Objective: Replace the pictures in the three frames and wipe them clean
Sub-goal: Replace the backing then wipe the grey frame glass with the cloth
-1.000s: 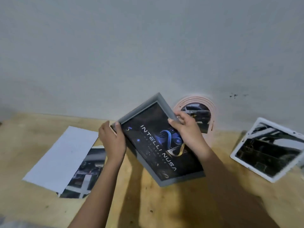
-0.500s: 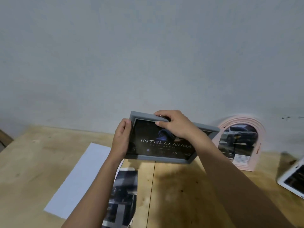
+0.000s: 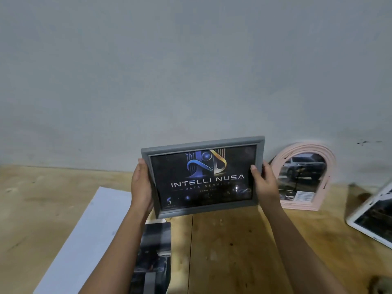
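Observation:
I hold a grey picture frame upright above the wooden table, its front facing me, showing a dark "INTELLI NUSA" print. My left hand grips its left edge and my right hand grips its right edge. A pink arched frame with a car photo leans against the wall just right of it. A white frame with a dark photo lies at the far right, partly cut off by the view's edge.
A white sheet of paper lies on the wooden table at the left. A loose dark photo print lies beside it under my left forearm. A grey wall stands right behind the table.
The grey frame went from tilted and low to upright and facing me. My right hand shifted from its top edge to its right side. The view moved left.

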Demonstrator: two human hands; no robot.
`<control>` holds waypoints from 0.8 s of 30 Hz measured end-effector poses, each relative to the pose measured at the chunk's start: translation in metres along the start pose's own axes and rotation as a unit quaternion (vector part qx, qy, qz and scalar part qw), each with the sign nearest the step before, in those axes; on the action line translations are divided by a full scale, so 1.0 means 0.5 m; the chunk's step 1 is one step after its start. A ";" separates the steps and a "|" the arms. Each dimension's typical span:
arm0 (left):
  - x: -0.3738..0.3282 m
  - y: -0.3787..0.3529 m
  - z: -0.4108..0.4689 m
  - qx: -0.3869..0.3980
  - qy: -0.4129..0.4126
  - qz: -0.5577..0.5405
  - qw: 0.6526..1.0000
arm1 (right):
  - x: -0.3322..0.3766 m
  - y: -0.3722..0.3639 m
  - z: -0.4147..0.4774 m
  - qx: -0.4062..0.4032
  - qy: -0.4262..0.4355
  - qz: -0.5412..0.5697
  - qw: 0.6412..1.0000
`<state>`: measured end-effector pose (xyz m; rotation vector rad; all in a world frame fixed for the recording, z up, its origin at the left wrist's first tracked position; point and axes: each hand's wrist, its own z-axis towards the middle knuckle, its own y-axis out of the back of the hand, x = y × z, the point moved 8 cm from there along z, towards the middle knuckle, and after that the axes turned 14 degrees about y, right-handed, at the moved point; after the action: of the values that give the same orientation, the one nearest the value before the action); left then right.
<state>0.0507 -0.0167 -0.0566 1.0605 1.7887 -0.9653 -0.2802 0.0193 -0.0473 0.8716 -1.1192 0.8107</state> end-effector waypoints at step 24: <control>0.102 -0.085 0.137 -0.017 0.067 -0.006 0.998 | -0.097 0.041 0.068 -0.002 0.061 -0.296 0.953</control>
<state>0.0142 -0.0782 -0.1194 1.1159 1.9153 -0.8861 -0.3237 -0.0073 -0.0839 1.0646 -0.6885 0.3553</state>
